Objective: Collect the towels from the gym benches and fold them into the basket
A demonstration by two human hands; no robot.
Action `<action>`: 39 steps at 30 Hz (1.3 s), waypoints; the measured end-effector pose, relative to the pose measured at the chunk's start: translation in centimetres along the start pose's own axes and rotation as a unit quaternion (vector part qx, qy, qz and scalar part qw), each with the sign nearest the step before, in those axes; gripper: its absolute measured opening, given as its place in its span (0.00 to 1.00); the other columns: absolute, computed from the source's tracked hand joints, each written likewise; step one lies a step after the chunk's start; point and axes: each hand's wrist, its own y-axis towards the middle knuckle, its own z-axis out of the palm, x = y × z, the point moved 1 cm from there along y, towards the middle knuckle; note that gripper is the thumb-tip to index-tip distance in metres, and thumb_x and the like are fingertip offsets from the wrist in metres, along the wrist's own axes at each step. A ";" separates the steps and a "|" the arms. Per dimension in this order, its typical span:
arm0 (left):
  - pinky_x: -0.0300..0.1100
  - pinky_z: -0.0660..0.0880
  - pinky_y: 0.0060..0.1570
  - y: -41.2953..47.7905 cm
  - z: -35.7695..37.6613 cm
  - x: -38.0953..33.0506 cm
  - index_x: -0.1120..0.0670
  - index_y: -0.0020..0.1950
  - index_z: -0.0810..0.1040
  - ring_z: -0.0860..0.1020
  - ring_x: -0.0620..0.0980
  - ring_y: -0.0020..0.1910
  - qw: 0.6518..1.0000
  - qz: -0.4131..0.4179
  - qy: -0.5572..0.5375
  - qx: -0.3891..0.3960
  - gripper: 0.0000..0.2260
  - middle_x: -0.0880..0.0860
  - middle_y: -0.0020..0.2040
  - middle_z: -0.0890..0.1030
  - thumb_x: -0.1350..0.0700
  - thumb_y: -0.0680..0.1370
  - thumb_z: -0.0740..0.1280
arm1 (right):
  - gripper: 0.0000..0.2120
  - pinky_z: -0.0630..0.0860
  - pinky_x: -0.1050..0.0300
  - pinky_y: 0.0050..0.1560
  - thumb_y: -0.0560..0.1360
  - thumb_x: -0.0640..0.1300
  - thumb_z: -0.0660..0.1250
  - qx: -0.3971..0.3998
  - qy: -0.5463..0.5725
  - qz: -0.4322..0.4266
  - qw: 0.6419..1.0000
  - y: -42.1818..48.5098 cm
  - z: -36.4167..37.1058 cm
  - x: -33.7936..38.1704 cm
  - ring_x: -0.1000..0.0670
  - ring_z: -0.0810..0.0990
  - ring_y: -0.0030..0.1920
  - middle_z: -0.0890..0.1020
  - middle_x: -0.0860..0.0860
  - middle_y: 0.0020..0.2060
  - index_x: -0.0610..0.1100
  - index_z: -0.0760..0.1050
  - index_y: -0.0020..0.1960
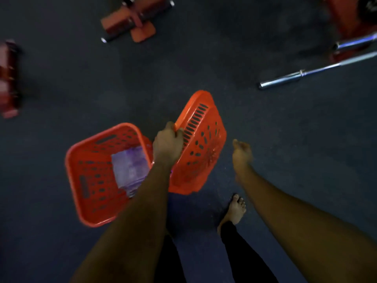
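Left hand (168,139) grips the orange lid (201,146) beside the basket (81,180) of folded towels (130,168), right hand (241,154) empty and loosely open; lower it squarely onto the rim

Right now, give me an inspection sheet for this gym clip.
Surface: dark floor, blurred.
Job's things: orange basket holding a folded purple towel; orange lid raised beside it.
Clutter: steel barbell on the floor.
Hands: left hand, fingers around the lid's edge; right hand free, loosely open.
Cables: nothing seen.
Surroundings: red gym equipment; a bare foot.
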 end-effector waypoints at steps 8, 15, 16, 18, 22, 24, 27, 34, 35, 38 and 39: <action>0.50 0.74 0.52 -3.6 -14.0 12.9 0.51 0.57 0.74 0.79 0.62 0.52 0.982 -0.090 -0.130 -0.103 0.13 0.59 0.52 0.82 0.46 0.82 0.55 | 0.18 0.79 0.57 0.45 0.81 0.55 0.60 0.111 -0.036 0.040 0.992 -11.0 4.7 -0.4 0.51 0.84 0.43 0.85 0.49 0.44 0.41 0.78 0.56; 0.52 0.71 0.62 -8.4 -16.7 31.1 0.49 0.68 0.72 0.76 0.58 0.60 0.949 -0.204 -0.189 -0.147 0.18 0.55 0.60 0.80 0.45 0.83 0.52 | 0.22 0.80 0.58 0.44 0.69 0.64 0.70 0.190 -0.062 0.000 0.980 -16.7 16.5 -7.5 0.54 0.84 0.43 0.84 0.48 0.48 0.49 0.78 0.54; 0.51 0.71 0.61 -8.6 -16.7 33.1 0.48 0.68 0.72 0.77 0.55 0.58 0.945 -0.207 -0.201 -0.152 0.19 0.52 0.58 0.80 0.43 0.83 0.51 | 0.24 0.79 0.53 0.50 0.66 0.66 0.71 0.180 -0.088 -0.010 0.980 -17.1 17.9 -8.7 0.51 0.83 0.48 0.84 0.50 0.50 0.51 0.77 0.53; 0.46 0.72 0.57 -8.8 -16.2 36.6 0.47 0.66 0.73 0.78 0.49 0.55 0.938 -0.196 -0.247 -0.144 0.20 0.47 0.55 0.80 0.40 0.83 0.52 | 0.22 0.77 0.46 0.58 0.67 0.64 0.72 0.149 -0.125 -0.054 0.979 -18.0 20.7 -10.6 0.48 0.81 0.53 0.83 0.51 0.52 0.52 0.76 0.54; 0.45 0.77 0.55 -7.4 -13.2 43.8 0.49 0.60 0.77 0.81 0.48 0.56 0.919 -0.202 -0.331 -0.070 0.24 0.50 0.56 0.82 0.32 0.77 0.59 | 0.33 0.69 0.35 0.65 0.65 0.70 0.69 0.080 -0.253 -0.147 0.953 -20.2 24.6 -11.6 0.43 0.73 0.66 0.76 0.50 0.64 0.56 0.71 0.65; 0.56 0.73 0.62 -6.2 -10.5 47.7 0.46 0.63 0.76 0.77 0.56 0.64 0.918 -0.228 -0.323 0.001 0.32 0.53 0.62 0.79 0.25 0.70 0.62 | 0.32 0.65 0.34 0.67 0.69 0.65 0.70 0.064 -0.314 -0.166 0.933 -20.9 26.1 -11.7 0.42 0.67 0.70 0.71 0.50 0.69 0.55 0.68 0.69; 0.57 0.59 0.73 -5.8 -9.9 47.2 0.44 0.71 0.68 0.61 0.55 0.74 0.947 -0.194 -0.252 0.050 0.37 0.57 0.73 0.64 0.26 0.67 0.64 | 0.33 0.63 0.31 0.67 0.72 0.64 0.67 0.048 -0.352 -0.168 0.920 -21.4 27.5 -11.3 0.41 0.64 0.72 0.67 0.51 0.73 0.54 0.63 0.73; 0.65 0.62 0.70 -5.3 -11.2 45.7 0.41 0.78 0.49 0.62 0.66 0.73 0.940 -0.239 -0.224 0.101 0.50 0.57 0.78 0.53 0.25 0.62 0.66 | 0.37 0.62 0.31 0.69 0.77 0.65 0.60 0.080 -0.427 -0.167 0.885 -20.9 28.0 -11.1 0.36 0.59 0.75 0.61 0.45 0.77 0.51 0.53 0.79; 0.65 0.62 0.69 -5.3 -11.2 45.7 0.41 0.78 0.47 0.62 0.66 0.73 0.940 -0.236 -0.225 0.103 0.50 0.58 0.78 0.52 0.27 0.64 0.67 | 0.37 0.63 0.34 0.68 0.77 0.64 0.59 0.084 -0.442 -0.178 0.875 -20.9 28.1 -11.0 0.36 0.60 0.74 0.61 0.44 0.77 0.50 0.52 0.79; 0.65 0.59 0.71 -4.7 -11.4 45.3 0.46 0.80 0.43 0.58 0.67 0.75 0.943 -0.255 -0.170 0.133 0.48 0.61 0.79 0.48 0.31 0.71 0.67 | 0.36 0.68 0.39 0.67 0.77 0.62 0.61 0.110 -0.481 -0.140 0.859 -20.3 28.4 -9.7 0.35 0.67 0.71 0.66 0.41 0.74 0.48 0.53 0.79; 0.64 0.60 0.71 -4.6 -11.5 45.2 0.48 0.80 0.44 0.59 0.68 0.75 0.944 -0.258 -0.156 0.133 0.47 0.63 0.79 0.50 0.32 0.72 0.66 | 0.36 0.69 0.41 0.67 0.77 0.62 0.62 0.124 -0.487 -0.122 0.856 -20.2 28.4 -9.2 0.36 0.69 0.70 0.69 0.41 0.72 0.48 0.56 0.78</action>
